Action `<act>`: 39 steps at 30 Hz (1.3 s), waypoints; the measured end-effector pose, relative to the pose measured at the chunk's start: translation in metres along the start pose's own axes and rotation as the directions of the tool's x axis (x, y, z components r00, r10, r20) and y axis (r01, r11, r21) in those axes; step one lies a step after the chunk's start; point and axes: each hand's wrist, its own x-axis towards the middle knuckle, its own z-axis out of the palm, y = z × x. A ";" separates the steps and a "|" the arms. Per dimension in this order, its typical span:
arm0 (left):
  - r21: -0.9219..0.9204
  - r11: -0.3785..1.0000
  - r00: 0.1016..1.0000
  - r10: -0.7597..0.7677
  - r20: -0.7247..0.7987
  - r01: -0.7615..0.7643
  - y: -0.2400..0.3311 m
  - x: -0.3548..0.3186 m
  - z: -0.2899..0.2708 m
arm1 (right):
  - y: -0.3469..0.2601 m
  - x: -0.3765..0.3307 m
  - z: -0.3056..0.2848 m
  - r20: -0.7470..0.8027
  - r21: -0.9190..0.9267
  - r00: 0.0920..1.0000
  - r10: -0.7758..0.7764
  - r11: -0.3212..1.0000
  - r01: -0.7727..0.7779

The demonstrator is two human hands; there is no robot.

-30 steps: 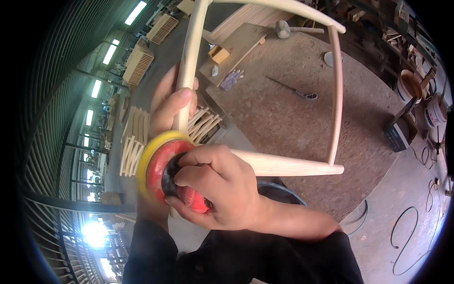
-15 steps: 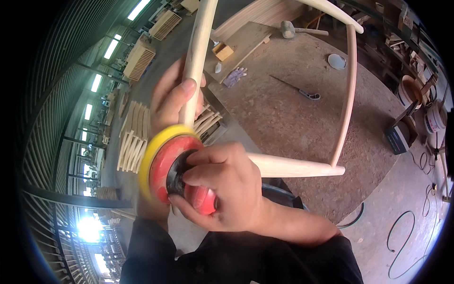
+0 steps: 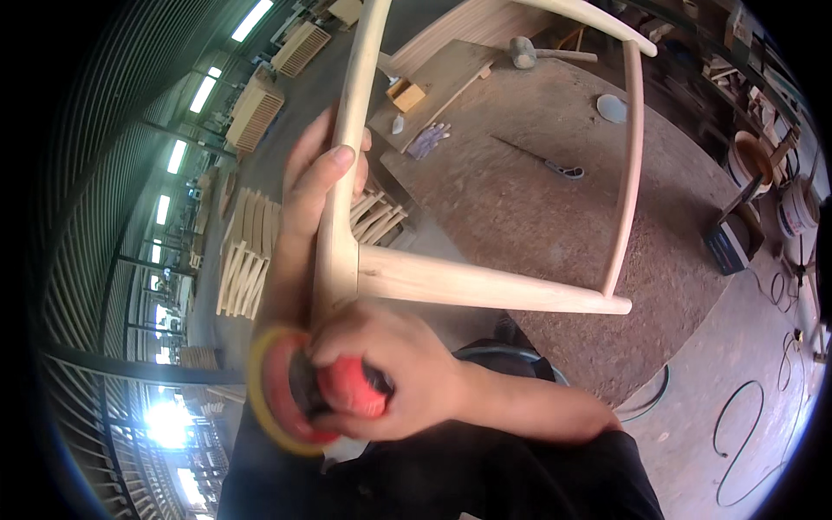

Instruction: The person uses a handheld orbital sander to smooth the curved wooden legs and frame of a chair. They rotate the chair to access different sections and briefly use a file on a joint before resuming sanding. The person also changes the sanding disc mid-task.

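Note:
A pale wooden chair frame (image 3: 451, 276) is held up in front of me, its rails and slimmer rods forming an open four-sided shape. My left hand (image 3: 314, 178) wraps round the long rail at its left side, the thumb lying across the wood. In my right hand (image 3: 403, 364) is a red sander (image 3: 286, 381) with a black collar and a yellow pad, all smeared by motion. The pad faces left, by the lower end of the held rail. Whether it touches the wood I cannot tell.
On the brown workbench (image 3: 537, 225) lie scissors (image 3: 563, 169), a mallet (image 3: 523, 52), a glove (image 3: 428, 140) and a pale round lid (image 3: 612, 108). Curved wooden parts (image 3: 247, 251) are stacked at left. Buckets (image 3: 750, 165) stand at right, with a hose (image 3: 726, 442) on the floor.
The sander and my right hand have moved down toward me, baring the corner joint of the frame. The frame has shifted slightly left and up; my left hand keeps its hold.

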 end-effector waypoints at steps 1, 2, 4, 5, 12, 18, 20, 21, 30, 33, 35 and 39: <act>0.008 1.000 1.000 0.001 0.027 -0.001 -0.005 0.006 -0.006 | -0.006 -0.006 -0.004 0.089 -0.064 0.996 0.006 0.998 0.000; 0.022 1.000 0.999 -0.012 0.035 0.011 -0.006 0.004 -0.010 | -0.014 -0.013 -0.007 0.185 -0.108 0.982 0.027 0.994 -0.007; 0.025 1.000 0.999 0.004 0.033 -0.004 -0.010 0.011 -0.008 | -0.028 -0.017 -0.031 0.202 -0.363 0.977 0.064 0.932 0.014; 0.026 1.000 1.000 0.004 0.028 -0.005 -0.012 0.011 -0.007 | -0.035 -0.018 -0.044 0.183 -0.443 0.979 0.085 0.896 0.005; -0.015 1.000 0.998 -0.025 0.051 0.026 -0.003 0.021 0.002 | -0.034 -0.007 -0.074 -0.116 -0.817 0.990 0.082 0.558 -0.142; 0.052 0.999 0.994 -0.008 0.109 0.002 0.009 0.031 0.011 | -0.024 0.002 -0.069 -0.014 -0.887 1.000 -0.023 0.462 -0.002; 0.061 0.998 0.995 -0.005 0.100 -0.001 0.015 0.033 0.016 | -0.024 0.008 -0.067 0.001 -0.895 0.999 -0.037 0.447 0.018; 0.063 0.998 0.995 -0.003 0.095 -0.003 0.017 0.034 0.018 | -0.025 0.012 -0.066 0.003 -0.891 0.999 -0.037 0.454 0.019; 0.089 0.996 0.997 0.010 0.075 -0.017 0.027 0.039 0.026 | -0.031 0.017 -0.063 0.046 -0.910 0.998 0.037 0.413 0.027; 0.109 0.994 0.997 -0.004 0.083 -0.005 0.028 0.036 0.025 | -0.031 0.023 -0.067 0.055 -0.911 0.998 0.032 0.411 0.037; 0.101 0.995 0.998 -0.007 0.067 0.000 0.027 0.037 0.027 | -0.032 0.024 -0.068 0.058 -0.911 0.998 0.034 0.411 0.039; 0.111 0.994 0.999 0.010 0.033 -0.014 0.029 0.033 0.031 | -0.035 0.024 -0.066 0.059 -0.914 0.997 0.048 0.405 0.034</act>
